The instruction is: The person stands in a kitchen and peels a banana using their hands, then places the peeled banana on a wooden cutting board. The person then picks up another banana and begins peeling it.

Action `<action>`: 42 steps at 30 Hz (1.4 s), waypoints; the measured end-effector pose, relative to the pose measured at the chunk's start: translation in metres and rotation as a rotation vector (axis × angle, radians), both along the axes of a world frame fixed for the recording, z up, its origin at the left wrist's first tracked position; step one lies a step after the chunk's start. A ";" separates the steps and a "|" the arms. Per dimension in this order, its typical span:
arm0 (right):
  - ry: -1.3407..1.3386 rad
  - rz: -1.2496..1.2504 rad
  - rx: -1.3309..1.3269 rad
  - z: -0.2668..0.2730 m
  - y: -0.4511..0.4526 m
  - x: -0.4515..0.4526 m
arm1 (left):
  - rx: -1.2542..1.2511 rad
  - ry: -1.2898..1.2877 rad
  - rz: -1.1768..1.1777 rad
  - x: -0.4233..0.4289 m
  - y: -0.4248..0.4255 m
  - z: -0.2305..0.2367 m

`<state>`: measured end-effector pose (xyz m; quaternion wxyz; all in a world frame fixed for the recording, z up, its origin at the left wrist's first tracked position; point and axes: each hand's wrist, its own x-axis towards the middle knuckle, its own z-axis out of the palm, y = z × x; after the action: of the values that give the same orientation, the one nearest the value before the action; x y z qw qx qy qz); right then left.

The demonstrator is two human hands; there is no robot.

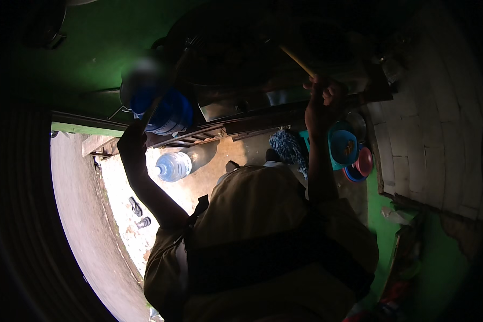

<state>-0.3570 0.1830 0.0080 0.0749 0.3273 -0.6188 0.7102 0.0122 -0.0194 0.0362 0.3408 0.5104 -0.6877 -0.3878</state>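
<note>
My left hand (pixel 133 141) is closed around a thin, flat handle (pixel 153 108), which rises in front of a blue water jug (pixel 175 112). What the handle ends in is lost in shadow. My right hand (pixel 328 92) grips a slim yellowish stick-like handle (pixel 297 60). That handle slants up and left into a very dark area, where its far end cannot be made out. Between and beyond my hands lies a wide dark shape, perhaps a large pan (pixel 225 60). Below it a shiny metal panel (pixel 233 106), possibly a stove front, catches some light.
A clear water jug (pixel 174 166) lies on the floor by the bright doorway. Sandals (pixel 135 206) lie outside. At right are a patterned cloth (pixel 287 147), a blue basin (pixel 343 145) and a pink basin (pixel 364 162), near a pale panelled wall (pixel 418 149).
</note>
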 end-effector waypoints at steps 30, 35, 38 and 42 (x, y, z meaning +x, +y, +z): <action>-0.162 0.104 -0.030 0.007 -0.004 0.022 | 0.214 0.120 0.046 -0.008 0.012 0.000; -0.103 0.083 -0.038 -0.016 -0.021 0.009 | -0.223 -0.132 -0.025 0.013 -0.012 -0.042; -0.135 0.051 0.035 -0.013 -0.021 0.003 | -0.512 -0.323 -0.121 -0.005 -0.029 -0.050; -0.203 0.091 0.051 -0.010 -0.029 0.003 | -0.266 -0.217 -0.049 -0.011 -0.026 -0.043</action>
<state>-0.3543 0.1543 -0.0024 -0.0289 0.2831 -0.6257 0.7263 0.0015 -0.0450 -0.0067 0.3195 0.4829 -0.7779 -0.2441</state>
